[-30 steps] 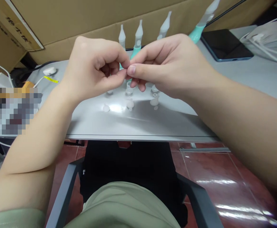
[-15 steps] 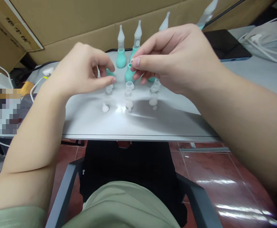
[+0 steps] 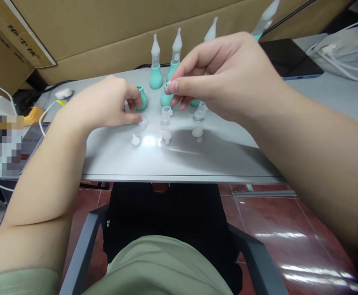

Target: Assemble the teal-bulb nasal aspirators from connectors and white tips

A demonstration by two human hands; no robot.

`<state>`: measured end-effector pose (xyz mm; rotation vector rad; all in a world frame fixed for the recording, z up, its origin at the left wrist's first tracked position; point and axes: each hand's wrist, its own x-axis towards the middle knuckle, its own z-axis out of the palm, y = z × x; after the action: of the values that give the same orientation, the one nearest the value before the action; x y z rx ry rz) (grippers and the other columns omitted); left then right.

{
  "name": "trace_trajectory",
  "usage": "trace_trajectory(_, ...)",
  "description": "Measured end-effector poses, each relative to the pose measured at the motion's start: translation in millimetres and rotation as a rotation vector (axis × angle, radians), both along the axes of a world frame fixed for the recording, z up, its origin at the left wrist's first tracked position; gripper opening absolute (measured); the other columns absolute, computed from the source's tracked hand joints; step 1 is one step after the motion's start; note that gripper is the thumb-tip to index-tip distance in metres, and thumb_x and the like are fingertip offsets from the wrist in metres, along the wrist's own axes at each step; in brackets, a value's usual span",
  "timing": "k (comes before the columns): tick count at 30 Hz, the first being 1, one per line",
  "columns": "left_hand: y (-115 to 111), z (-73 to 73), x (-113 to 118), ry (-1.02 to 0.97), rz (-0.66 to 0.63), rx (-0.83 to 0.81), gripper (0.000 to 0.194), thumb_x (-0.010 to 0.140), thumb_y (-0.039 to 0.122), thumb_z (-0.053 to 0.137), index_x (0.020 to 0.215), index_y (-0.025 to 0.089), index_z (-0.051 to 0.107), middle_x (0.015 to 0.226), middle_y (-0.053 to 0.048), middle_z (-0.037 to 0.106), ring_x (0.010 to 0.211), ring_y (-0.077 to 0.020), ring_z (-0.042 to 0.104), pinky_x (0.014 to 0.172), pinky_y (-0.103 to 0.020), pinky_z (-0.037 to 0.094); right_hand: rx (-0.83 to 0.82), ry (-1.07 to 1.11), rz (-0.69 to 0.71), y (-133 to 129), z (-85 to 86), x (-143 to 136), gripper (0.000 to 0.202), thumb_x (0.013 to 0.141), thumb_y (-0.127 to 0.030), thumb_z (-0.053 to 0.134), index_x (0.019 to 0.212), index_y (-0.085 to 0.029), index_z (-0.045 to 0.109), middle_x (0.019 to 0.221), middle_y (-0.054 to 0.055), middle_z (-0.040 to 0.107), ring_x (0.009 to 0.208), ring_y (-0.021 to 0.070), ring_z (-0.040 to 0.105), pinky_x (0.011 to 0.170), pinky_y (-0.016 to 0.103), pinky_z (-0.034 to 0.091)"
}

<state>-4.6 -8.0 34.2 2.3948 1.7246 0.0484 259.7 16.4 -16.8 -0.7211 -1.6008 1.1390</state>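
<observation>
My left hand (image 3: 108, 104) is low over the table, thumb and fingers apart. Its thumb tip meets a small clear plastic piece (image 3: 144, 122), and its fingers are beside an open-topped teal bulb (image 3: 142, 98). My right hand (image 3: 211, 78) pinches a tiny whitish part (image 3: 168, 84) between thumb and index finger, in front of another teal bulb (image 3: 166, 99). Below it, a clear connector (image 3: 166, 116) and a white nozzle tip (image 3: 166, 135) lie in a column. To the right are a second clear connector (image 3: 200, 112) and another white tip (image 3: 197, 130). A third white tip (image 3: 135, 140) lies at left.
Assembled nasal aspirators (image 3: 156, 76) with teal bulbs stand along the cardboard wall (image 3: 105, 32). A dark tablet or phone (image 3: 289, 57) and white cables (image 3: 345, 69) are at right. At left are a white charger (image 3: 1, 104) and a phone (image 3: 31, 143).
My left hand has come down and slightly back to the clear piece at left, uncovering the teal bulb there. My right hand, still pinching, has barely shifted left.
</observation>
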Motion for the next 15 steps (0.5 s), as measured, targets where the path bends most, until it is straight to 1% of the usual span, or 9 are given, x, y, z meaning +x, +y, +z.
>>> trace_trajectory(3, 1, -3.5, 3, 0.022, -0.022, -0.013, 0.066, 0.091, 0.077, 0.085, 0.137, 0.031, 0.094, 0.121, -0.011, 0.095, 0.106, -0.0408, 0.087, 0.1, -0.055, 0.063, 0.012, -0.006, 0.016, 3, -2.4, 2, 0.044, 0.094, 0.012, 0.089, 0.073, -0.027, 0.09, 0.069, 0.001, 0.08, 0.065, 0.0168, 0.078, 0.061, 0.027, 0.067)
trace_trajectory(5, 4, -6.7, 4, 0.044, -0.039, -0.021, 0.067, 0.094, 0.075, 0.085, 0.144, 0.031, 0.095, 0.12, -0.011, 0.096, 0.11, -0.0401, 0.089, 0.099, -0.052, 0.065, 0.016, -0.005, 0.02, 4, -2.9, 2, 0.047, 0.094, 0.015, 0.086, 0.072, -0.026, 0.09, 0.069, 0.0, 0.08, 0.064, 0.0162, 0.077, 0.061, 0.027, 0.066)
trace_trajectory(7, 7, -10.1, 3, 0.059, -0.063, -0.045, 0.06, 0.093, 0.07, 0.09, 0.139, 0.032, 0.097, 0.113, -0.009, 0.096, 0.111, -0.0386, 0.09, 0.097, -0.049, 0.066, 0.016, -0.005, 0.023, 4, -2.2, 2, 0.05, 0.095, 0.019, 0.085, 0.072, -0.026, 0.09, 0.068, 0.0, 0.08, 0.062, 0.0156, 0.077, 0.059, 0.027, 0.065)
trace_trajectory(9, 11, -13.0, 0, 0.053, -0.094, -0.069, 0.049, 0.089, 0.063, 0.095, 0.128, 0.033, 0.099, 0.108, -0.007, 0.095, 0.109, -0.0365, 0.089, 0.098, -0.046, 0.067, 0.012, -0.005, 0.024, 3, -0.6, 1, 0.055, 0.095, 0.023, 0.083, 0.07, -0.026, 0.089, 0.068, 0.0, 0.08, 0.06, 0.0148, 0.076, 0.056, 0.026, 0.063)
trace_trajectory(11, 15, -14.7, -3, 0.039, -0.11, -0.087, 0.039, 0.088, 0.058, 0.095, 0.118, 0.032, 0.098, 0.105, -0.006, 0.094, 0.107, -0.0358, 0.089, 0.102, -0.046, 0.067, 0.009, -0.006, 0.024, 2, 1.4, 0, 0.059, 0.095, 0.027, 0.081, 0.068, -0.026, 0.087, 0.066, -0.001, 0.078, 0.059, 0.014, 0.075, 0.055, 0.025, 0.062)
trace_trajectory(15, 17, -13.5, -5, 0.009, -0.118, -0.099, 0.035, 0.086, 0.054, 0.094, 0.115, 0.033, 0.097, 0.105, -0.006, 0.093, 0.106, -0.0369, 0.088, 0.102, -0.05, 0.067, 0.008, -0.006, 0.022, 1, 3.7, -1, 0.063, 0.096, 0.029, 0.08, 0.067, -0.026, 0.086, 0.064, -0.002, 0.077, 0.058, 0.0142, 0.075, 0.053, 0.024, 0.062)
